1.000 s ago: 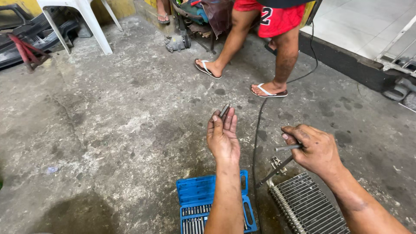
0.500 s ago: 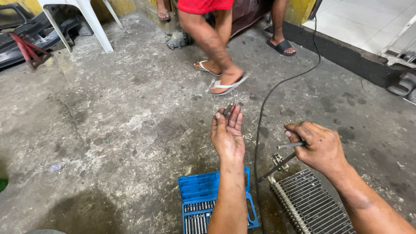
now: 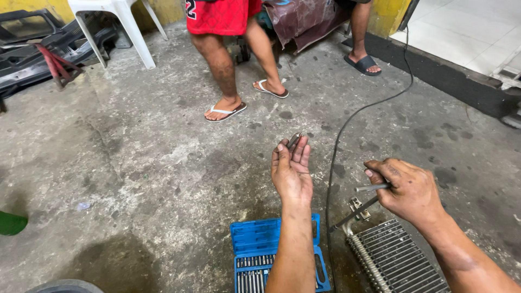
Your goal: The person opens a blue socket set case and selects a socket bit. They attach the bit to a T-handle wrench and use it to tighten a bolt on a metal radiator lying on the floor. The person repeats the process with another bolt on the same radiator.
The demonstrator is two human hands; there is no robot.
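A person in red shorts (image 3: 220,13), cut off at the waist, is standing at 12 o'clock. The left hand (image 3: 292,172) is pinching a small metal bit (image 3: 293,140), half hidden, above the blue bit case (image 3: 255,239). At 3 o'clock, the right hand (image 3: 408,190) is gripping a thin metal tool (image 3: 355,209) over the finned coil (image 3: 393,260).

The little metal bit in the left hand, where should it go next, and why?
Probably onto the thin tool in the right hand. The left hand holds the bit at its fingertips, palm open and apart from the tool, while the tool's tip looks bare. The bit case lies open below.
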